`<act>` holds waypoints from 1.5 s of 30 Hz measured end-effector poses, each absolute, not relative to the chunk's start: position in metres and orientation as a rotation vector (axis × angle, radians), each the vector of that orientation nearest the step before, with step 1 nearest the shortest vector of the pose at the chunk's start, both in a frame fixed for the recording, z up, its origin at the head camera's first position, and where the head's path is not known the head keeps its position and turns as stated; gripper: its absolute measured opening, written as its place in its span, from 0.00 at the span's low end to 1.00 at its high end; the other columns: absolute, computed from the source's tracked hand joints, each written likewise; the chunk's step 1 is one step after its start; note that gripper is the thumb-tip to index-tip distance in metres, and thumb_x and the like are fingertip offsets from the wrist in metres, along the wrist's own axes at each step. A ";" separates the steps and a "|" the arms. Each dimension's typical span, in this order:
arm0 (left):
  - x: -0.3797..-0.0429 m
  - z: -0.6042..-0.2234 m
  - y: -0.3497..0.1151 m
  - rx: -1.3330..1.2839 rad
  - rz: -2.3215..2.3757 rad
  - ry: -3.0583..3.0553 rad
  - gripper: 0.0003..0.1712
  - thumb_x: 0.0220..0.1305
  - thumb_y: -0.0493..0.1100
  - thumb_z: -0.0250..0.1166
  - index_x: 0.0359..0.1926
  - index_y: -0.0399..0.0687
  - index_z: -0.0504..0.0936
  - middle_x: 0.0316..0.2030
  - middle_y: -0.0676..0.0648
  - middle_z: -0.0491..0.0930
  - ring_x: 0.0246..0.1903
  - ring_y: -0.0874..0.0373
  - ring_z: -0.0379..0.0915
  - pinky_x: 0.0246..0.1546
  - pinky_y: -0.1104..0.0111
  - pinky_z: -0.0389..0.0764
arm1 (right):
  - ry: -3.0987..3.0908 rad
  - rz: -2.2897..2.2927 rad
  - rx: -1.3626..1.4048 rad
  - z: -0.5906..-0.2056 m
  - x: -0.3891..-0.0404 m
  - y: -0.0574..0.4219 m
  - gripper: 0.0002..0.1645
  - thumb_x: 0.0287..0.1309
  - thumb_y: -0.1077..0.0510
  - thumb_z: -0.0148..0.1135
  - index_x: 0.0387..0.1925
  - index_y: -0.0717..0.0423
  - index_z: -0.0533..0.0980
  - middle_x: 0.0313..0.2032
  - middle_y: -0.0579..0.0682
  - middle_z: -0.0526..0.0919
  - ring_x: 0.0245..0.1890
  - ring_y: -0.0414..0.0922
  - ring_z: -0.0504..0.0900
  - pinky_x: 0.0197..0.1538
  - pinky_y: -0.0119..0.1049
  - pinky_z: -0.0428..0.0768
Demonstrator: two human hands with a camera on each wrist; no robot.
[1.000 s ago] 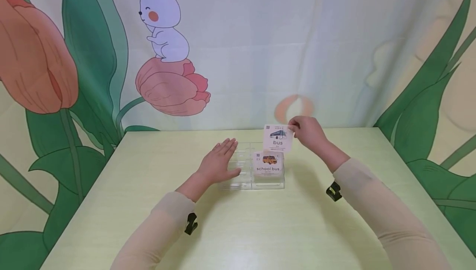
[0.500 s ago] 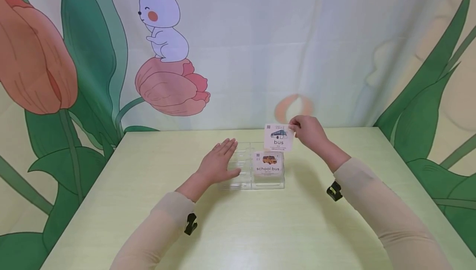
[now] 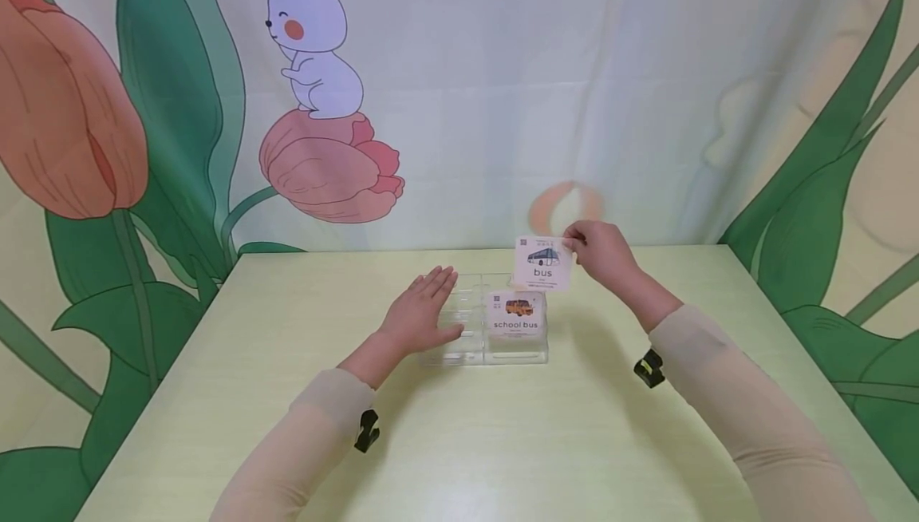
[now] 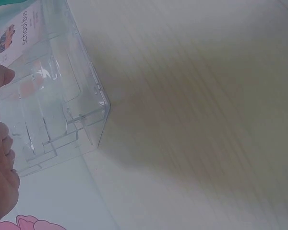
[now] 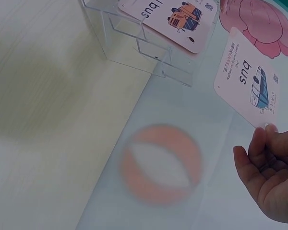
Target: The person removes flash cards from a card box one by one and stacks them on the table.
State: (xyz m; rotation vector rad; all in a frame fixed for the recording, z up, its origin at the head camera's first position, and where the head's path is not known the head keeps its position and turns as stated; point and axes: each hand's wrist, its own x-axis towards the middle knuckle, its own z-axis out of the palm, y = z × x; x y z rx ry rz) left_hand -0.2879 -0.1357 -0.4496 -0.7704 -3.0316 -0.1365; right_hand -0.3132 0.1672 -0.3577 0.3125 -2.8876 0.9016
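A: Where is the card, and what has hold of it?

B: The white, round-cornered card printed with a blue bus (image 3: 542, 262) is up in the air, near the back right of the clear plastic two-column holder (image 3: 534, 358). The right hand (image 3: 603, 252) pinches it between thumb and fingertip at its upper right corner.

A: Do its edges meet anything?

B: From the head view its lower edge overlaps the holder's rear rim, but the right wrist view shows a gap there. The white, round-cornered card printed with an orange school bus (image 3: 515, 314) stands in the right column, in front of and below it.

A: And the left hand (image 3: 420, 314)?

B: It lies over the left column, fingers straight, thumb spread toward the middle divider. How hard it presses, I can't tell.

A: What room is there?

B: The pale yellow-green wood-grain table (image 3: 467, 442) runs well past the holder on both sides, and from its front edge back between the forearms. Behind is tighter: the table's far edge lies near the holder, and the printed cloth backdrop (image 3: 459, 107) rises there.
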 end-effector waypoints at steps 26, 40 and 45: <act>-0.288 -0.449 -0.136 -0.784 -0.141 -3.011 0.51 0.69 0.62 0.59 0.80 0.36 0.53 0.81 0.39 0.53 0.82 0.44 0.47 0.83 0.52 0.54 | -2.902 0.920 0.277 -0.367 -0.307 0.192 0.11 0.73 0.63 0.56 0.44 0.69 0.80 0.41 0.65 0.85 0.32 0.51 0.79 0.30 0.31 0.70; -0.287 -0.450 -0.136 -0.760 -0.188 -3.009 0.51 0.68 0.61 0.61 0.80 0.37 0.54 0.81 0.39 0.54 0.82 0.45 0.48 0.83 0.53 0.55 | -2.902 0.906 0.285 -0.375 -0.305 0.206 0.13 0.73 0.63 0.56 0.46 0.71 0.81 0.41 0.66 0.85 0.32 0.51 0.81 0.31 0.32 0.74; -0.288 -0.451 -0.136 -0.763 -0.188 -3.004 0.50 0.68 0.60 0.61 0.80 0.37 0.54 0.81 0.39 0.55 0.82 0.45 0.48 0.82 0.53 0.55 | -2.902 0.912 0.268 -0.377 -0.302 0.210 0.13 0.74 0.62 0.56 0.46 0.71 0.81 0.42 0.66 0.85 0.32 0.51 0.81 0.32 0.33 0.75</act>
